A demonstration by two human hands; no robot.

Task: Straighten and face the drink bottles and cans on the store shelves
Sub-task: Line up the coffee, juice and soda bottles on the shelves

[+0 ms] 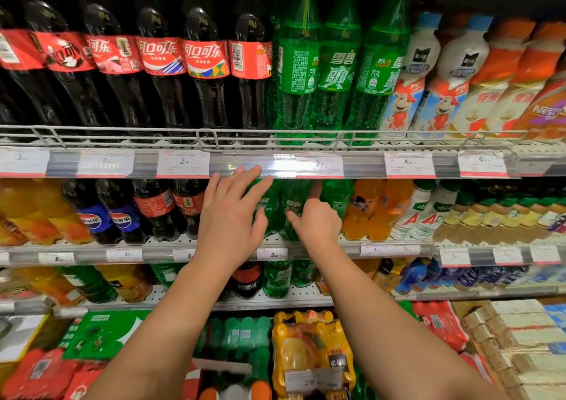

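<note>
On the second shelf stand small green soda bottles between red-labelled cola bottles and orange soda bottles. My left hand is spread with straight fingers in front of the left green bottles, its fingertips reaching the price rail above. My right hand grips one green bottle, thumb on its front and fingers curled behind it. The top shelf holds tall cola bottles and tall green soda bottles; some labels there face sideways.
A wire guard rail and a price-tag strip run along the top shelf edge. White and orange drink bottles fill the right side. Lower down are more bottles and shrink-wrapped multipacks near the floor.
</note>
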